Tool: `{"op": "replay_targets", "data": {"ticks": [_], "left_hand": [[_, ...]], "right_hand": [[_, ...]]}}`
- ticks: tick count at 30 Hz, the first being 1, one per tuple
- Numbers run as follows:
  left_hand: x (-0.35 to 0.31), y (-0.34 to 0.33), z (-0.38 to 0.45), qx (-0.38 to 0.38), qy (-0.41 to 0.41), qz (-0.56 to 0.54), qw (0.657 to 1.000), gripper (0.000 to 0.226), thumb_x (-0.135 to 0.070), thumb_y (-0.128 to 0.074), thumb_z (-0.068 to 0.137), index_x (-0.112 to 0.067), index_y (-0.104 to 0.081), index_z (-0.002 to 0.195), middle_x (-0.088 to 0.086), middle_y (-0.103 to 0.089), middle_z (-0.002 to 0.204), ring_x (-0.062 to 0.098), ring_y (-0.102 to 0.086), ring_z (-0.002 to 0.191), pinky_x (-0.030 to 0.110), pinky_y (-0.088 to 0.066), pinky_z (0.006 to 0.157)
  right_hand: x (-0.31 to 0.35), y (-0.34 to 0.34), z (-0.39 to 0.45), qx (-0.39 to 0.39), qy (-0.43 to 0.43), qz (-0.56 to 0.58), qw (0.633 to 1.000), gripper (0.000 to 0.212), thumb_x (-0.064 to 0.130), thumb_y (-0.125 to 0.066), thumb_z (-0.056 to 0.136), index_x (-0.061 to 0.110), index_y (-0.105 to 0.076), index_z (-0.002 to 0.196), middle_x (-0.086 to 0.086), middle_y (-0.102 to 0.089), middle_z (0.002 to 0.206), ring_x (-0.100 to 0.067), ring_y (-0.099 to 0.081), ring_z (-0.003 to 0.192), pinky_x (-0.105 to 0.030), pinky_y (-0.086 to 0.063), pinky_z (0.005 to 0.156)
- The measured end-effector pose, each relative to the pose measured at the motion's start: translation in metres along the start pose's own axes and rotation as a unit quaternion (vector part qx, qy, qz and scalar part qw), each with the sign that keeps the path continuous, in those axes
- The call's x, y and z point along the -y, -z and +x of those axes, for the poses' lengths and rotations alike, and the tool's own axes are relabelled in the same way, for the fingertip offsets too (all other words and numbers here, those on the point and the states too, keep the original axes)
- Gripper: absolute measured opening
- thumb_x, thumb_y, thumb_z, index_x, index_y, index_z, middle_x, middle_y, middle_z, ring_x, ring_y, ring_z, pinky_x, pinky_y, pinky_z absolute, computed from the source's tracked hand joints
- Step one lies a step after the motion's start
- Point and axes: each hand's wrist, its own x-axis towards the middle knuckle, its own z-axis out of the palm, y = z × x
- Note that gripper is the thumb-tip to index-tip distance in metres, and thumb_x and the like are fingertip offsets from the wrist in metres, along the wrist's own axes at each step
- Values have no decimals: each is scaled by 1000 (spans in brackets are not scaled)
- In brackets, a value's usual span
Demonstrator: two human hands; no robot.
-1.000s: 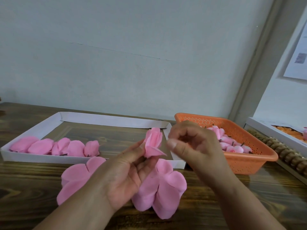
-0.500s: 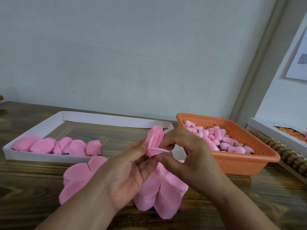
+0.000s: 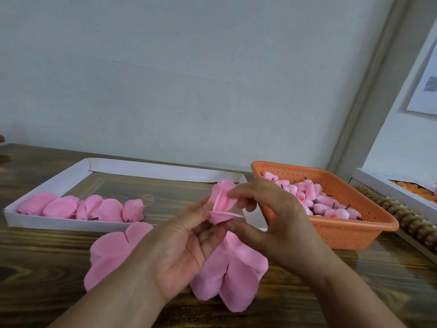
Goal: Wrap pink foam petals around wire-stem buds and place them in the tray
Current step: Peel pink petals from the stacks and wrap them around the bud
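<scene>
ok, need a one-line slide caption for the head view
Both hands, left and right, fold a pink petal above loose petals, between the white tray and the orange basket.

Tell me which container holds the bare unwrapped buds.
The orange basket on the right; the white tray on the left holds finished, petal-wrapped flowers instead.
</scene>
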Motion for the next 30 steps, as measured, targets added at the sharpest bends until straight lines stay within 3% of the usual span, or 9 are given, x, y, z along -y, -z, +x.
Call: {"op": "replay_targets", "data": {"ticks": [3, 7, 12, 16, 20, 26, 30], "left_hand": [[0, 0, 0, -6, 1, 0, 1000, 33, -2, -68, 64, 5, -73, 95, 21, -72, 95, 22, -73, 71, 28, -58, 55], [0, -1, 0, -5, 6, 6, 1000, 35, -1, -68, 60, 5, -73, 95, 21, -72, 94, 21, -72, 71, 29, -59, 56], [-3, -3, -1, -1, 48, -53, 997, 24, 5, -61, 66, 15, -70, 86, 26, -69, 85, 25, -71, 62, 29, -57, 48], [-3, -3, -3, 12, 64, -54, 996, 23, 5, -60, 69, 12, -72, 88, 24, -70, 87, 23, -70, 61, 27, -57, 47], [-3, -1, -1, 13, 67, -50, 996, 19, 5, -56, 80, 8, -74, 85, 21, -70, 87, 20, -70, 62, 29, -60, 56], [-2, -3, -3, 33, 49, -44, 997, 19, 4, -60, 69, 8, -75, 81, 21, -71, 89, 21, -71, 65, 27, -58, 52], [-2, -2, -2, 39, 52, -38, 997, 23, 4, -61, 70, 9, -74, 88, 22, -71, 91, 21, -71, 65, 30, -60, 57]], "right_hand": [[1, 2, 0, 9, 0, 1, 1000, 22, 17, -71, 71, 14, -66, 92, 7, -56, 78, -10, -51, 73, -28, -45, 68], [1, 1, -1, 28, -2, 7, 1000, 26, 17, -71, 71, 14, -64, 96, 10, -54, 79, -9, -50, 74, -26, -45, 69], [1, 5, -2, -34, -30, 98, 994, 33, 7, -74, 69, 13, -58, 97, 9, -57, 86, -11, -54, 79, -15, -44, 72], [0, 4, 0, 1, 26, 71, 997, 24, 0, -69, 69, 5, -65, 92, 0, -60, 87, -8, -52, 80, -19, -44, 73], [-1, -1, 0, 13, 29, 57, 998, 26, 6, -70, 72, 9, -70, 97, -3, -63, 91, -2, -53, 85, -20, -46, 76], [1, -5, -1, 4, 5, 77, 997, 20, 19, -71, 78, 12, -72, 96, 2, -62, 90, -7, -57, 87, -21, -46, 77], [4, -8, 1, 2, -9, 83, 996, 12, 19, -68, 82, 16, -75, 90, 1, -59, 84, -9, -56, 84, -22, -46, 74]]}}
